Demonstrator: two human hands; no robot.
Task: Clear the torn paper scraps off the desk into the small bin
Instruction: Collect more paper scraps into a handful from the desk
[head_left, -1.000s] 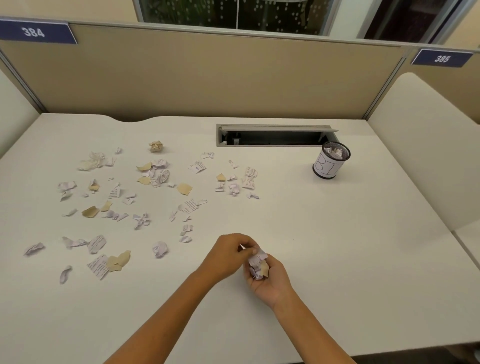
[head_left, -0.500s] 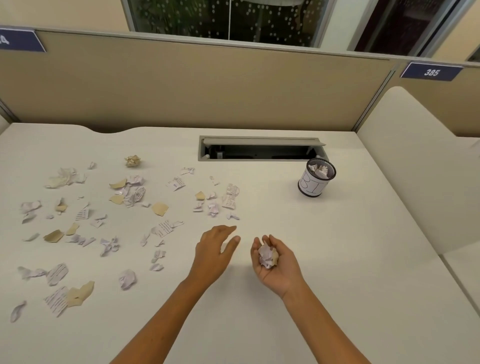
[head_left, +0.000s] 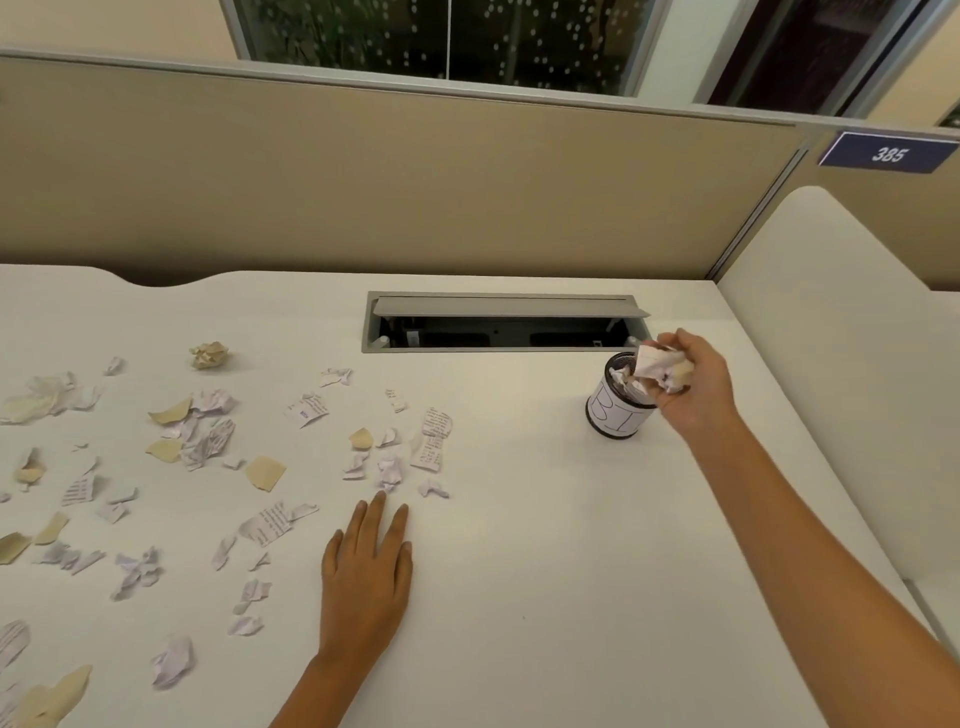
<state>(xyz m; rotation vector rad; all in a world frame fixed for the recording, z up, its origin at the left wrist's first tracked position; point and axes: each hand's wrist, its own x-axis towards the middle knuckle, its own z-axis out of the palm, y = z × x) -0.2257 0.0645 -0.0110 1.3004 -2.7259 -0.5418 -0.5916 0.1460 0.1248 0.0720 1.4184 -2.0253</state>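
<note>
Several torn white and tan paper scraps (head_left: 218, 441) lie scattered over the left half of the white desk (head_left: 519, 571). The small bin (head_left: 613, 415), a dark cup with a white label, stands at the right behind the desk's middle and holds crumpled paper. My right hand (head_left: 693, 389) is over the bin's right rim, closed on a wad of crumpled scraps (head_left: 662, 366). My left hand (head_left: 366, 577) lies flat on the desk, fingers apart, holding nothing, its fingertips just short of a small cluster of scraps (head_left: 395, 467).
An open cable slot (head_left: 504, 322) is set into the desk just behind the bin. A beige partition (head_left: 415, 182) closes the back, and a cream side panel (head_left: 841, 364) bounds the right. A crumpled tan ball (head_left: 209, 355) lies at the far left.
My right hand carried the wad from in front of me up and right to the bin. My left hand let go of the wad and came down flat on the desk.
</note>
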